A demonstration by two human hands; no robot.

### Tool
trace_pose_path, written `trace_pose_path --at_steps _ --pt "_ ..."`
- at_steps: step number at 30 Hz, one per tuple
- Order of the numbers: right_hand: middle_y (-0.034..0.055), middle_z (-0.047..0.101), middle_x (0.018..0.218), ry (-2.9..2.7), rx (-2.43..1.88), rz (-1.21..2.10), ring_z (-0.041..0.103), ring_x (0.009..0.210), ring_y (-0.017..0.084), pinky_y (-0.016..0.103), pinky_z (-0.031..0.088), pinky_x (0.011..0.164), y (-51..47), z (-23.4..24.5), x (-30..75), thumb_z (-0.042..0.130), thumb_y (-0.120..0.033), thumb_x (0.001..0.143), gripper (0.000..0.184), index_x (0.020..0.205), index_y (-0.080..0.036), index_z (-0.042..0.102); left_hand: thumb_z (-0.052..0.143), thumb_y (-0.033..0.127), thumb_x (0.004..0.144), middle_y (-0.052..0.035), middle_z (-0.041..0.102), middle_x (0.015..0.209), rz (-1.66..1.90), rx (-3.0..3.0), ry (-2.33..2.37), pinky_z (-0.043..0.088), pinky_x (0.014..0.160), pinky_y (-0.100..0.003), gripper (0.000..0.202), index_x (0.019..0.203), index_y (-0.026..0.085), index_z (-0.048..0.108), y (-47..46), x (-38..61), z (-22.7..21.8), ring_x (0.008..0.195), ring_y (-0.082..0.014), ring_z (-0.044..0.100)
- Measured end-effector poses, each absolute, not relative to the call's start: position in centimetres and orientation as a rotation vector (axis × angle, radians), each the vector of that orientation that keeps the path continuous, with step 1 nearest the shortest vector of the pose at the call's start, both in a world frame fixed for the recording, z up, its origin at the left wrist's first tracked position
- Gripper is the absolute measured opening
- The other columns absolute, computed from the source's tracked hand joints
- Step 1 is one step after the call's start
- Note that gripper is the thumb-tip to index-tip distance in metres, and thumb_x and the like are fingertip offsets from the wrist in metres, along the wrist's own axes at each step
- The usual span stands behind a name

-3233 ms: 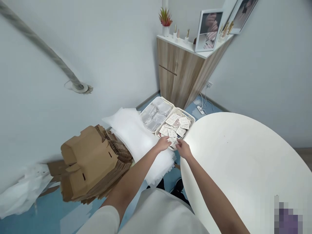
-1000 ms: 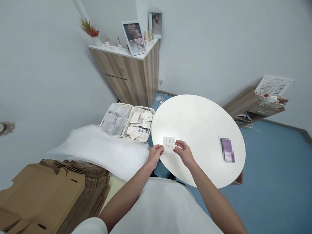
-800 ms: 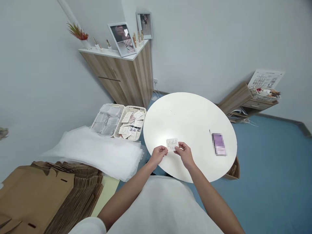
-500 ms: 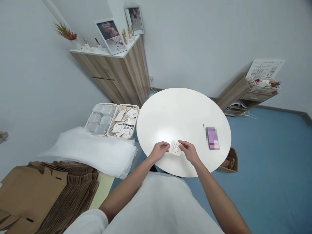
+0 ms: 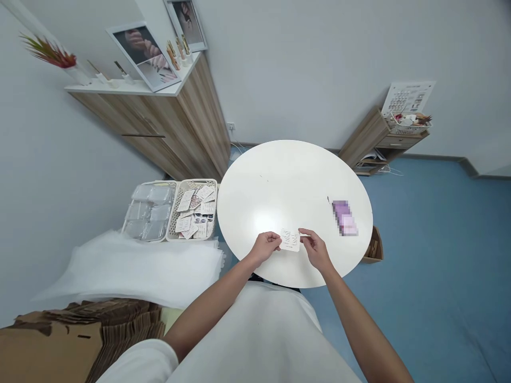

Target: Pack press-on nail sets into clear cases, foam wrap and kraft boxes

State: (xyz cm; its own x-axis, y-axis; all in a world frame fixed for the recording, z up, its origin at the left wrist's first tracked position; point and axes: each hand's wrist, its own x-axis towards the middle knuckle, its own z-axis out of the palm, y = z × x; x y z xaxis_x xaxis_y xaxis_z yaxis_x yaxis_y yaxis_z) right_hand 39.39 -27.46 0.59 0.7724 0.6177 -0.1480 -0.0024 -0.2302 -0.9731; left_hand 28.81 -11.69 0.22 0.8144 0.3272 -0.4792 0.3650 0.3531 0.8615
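Note:
A small white printed card (image 5: 290, 240) with rounded corners is held above the near part of the round white table (image 5: 295, 175). My left hand (image 5: 266, 247) pinches its left edge between thumb and fingers. At the right edge, the thumb and index finger of my right hand (image 5: 316, 250) meet the card, the index finger lying by its top corner. Lines of small text face up, too fine to read. To the right on the tabletop lies a blurred purple, phone-shaped item (image 5: 345, 217), with a tiny dark object (image 5: 328, 200) beside it.
Left of the table stand a white basket of printed cards (image 5: 171, 230) and another basket of clear plastic packets (image 5: 126, 213). White translucent sheets (image 5: 136, 268) and a stack of brown cardboard (image 5: 51, 346) lie nearer. A wooden cabinet (image 5: 191, 127), low shelf (image 5: 361, 135) and cardboard box (image 5: 375, 247) surround the table.
The view has shifted, so cabinet and shelf appear further left. The card has turned from a tilted position to nearly level, and my right fingers have moved to its right edge.

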Motion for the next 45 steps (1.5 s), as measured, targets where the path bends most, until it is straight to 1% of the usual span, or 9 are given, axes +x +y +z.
trace_pose_path --at_steps 3,7,10,17,22,33,37,41,45 --pt "0.0047 0.054 0.114 -0.688 -1.799 0.520 0.050 0.101 0.020 0.037 0.041 0.084 -27.9 0.9 38.6 0.050 -0.036 0.074 0.024 0.093 -0.026 0.060 0.065 0.029 0.065 -0.0014 0.057 0.062 -0.090 1.135 0.683 0.044 0.060 -0.025 0.022 0.079 0.014 0.058 -11.2 28.7 0.1 0.054 -0.0083 0.053" --pt "0.0040 0.063 0.087 -0.637 -1.867 0.566 0.056 0.082 0.019 0.036 0.043 0.076 -28.1 0.5 38.6 0.050 -0.038 0.075 0.022 0.085 -0.024 0.063 0.062 0.032 0.068 -0.0024 0.057 0.067 -0.090 1.067 0.667 0.043 0.062 -0.026 0.032 0.094 0.015 0.056 -11.0 28.9 0.3 0.056 -0.0084 0.053" --pt "0.0035 0.062 0.071 -0.471 -1.828 0.656 0.054 0.064 0.016 0.032 0.045 0.064 -28.2 -0.1 39.5 0.054 -0.044 0.070 0.028 0.082 -0.020 0.063 0.055 0.038 0.072 -0.0037 0.057 0.070 -0.041 1.171 0.601 0.042 0.062 -0.025 0.029 0.085 0.013 0.061 -11.3 29.2 0.3 0.059 -0.0086 0.051" --pt "0.0024 0.060 0.068 -0.350 -1.647 0.838 0.049 0.057 0.012 0.029 0.043 0.058 -29.5 -0.5 42.0 0.061 -0.046 0.063 0.033 0.080 -0.018 0.061 0.062 0.034 0.066 -0.0034 0.059 0.072 0.092 1.353 0.600 0.040 0.059 -0.023 0.022 0.077 0.015 0.061 -13.9 31.0 -0.7 0.063 -0.0104 0.051" --pt "-0.0010 0.057 0.061 -0.319 -1.605 0.881 0.050 0.056 0.012 0.029 0.043 0.059 -30.8 -0.8 43.1 0.063 -0.043 0.062 0.043 0.096 -0.018 0.056 0.061 0.036 0.067 -0.0022 0.058 0.064 0.072 1.287 0.624 0.042 0.060 -0.025 0.023 0.072 0.014 0.058 -15.6 32.1 -1.4 0.059 -0.0106 0.053" --pt "0.0010 0.051 0.090 -0.558 -1.554 0.957 0.052 0.066 0.009 0.032 0.045 0.071 -32.6 -1.8 45.0 0.071 -0.028 0.053 0.075 0.122 -0.027 0.041 0.059 0.037 0.068 -0.0001 0.054 0.061 0.110 1.255 0.708 0.041 0.061 -0.025 0.024 0.072 0.013 0.057 -17.1 33.3 -1.5 0.058 -0.0093 0.050" --pt "0.0003 0.051 0.088 -0.617 -1.609 0.950 0.052 0.065 0.009 0.034 0.045 0.073 -32.7 -1.7 45.5 0.068 -0.027 0.057 0.071 0.123 -0.027 0.041 0.060 0.034 0.068 -0.0010 0.055 0.068 0.155 1.331 0.690 0.043 0.064 -0.026 0.030 0.091 0.014 0.057 -17.2 33.2 -0.9 0.062 -0.0101 0.053" --pt "-0.0002 0.052 0.086 -0.648 -1.603 0.960 0.051 0.062 0.009 0.033 0.045 0.070 -32.7 -1.4 46.1 0.066 -0.026 0.059 0.070 0.124 -0.028 0.039 0.070 0.026 0.059 -0.0017 0.056 0.080 0.131 1.503 0.506 0.043 0.072 -0.028 0.067 0.120 0.021 0.044 -17.0 32.7 0.4 0.070 -0.0115 0.054" --pt "-0.0002 0.051 0.085 -0.723 -1.603 0.966 0.051 0.062 0.010 0.033 0.045 0.069 -32.5 -1.5 46.2 0.064 -0.025 0.061 0.068 0.124 -0.028 0.038 0.070 0.023 0.058 -0.0008 0.056 0.080 0.138 1.699 0.432 0.042 0.077 -0.031 0.073 0.125 0.023 0.040 -16.7 32.4 0.7 0.073 -0.0127 0.053"
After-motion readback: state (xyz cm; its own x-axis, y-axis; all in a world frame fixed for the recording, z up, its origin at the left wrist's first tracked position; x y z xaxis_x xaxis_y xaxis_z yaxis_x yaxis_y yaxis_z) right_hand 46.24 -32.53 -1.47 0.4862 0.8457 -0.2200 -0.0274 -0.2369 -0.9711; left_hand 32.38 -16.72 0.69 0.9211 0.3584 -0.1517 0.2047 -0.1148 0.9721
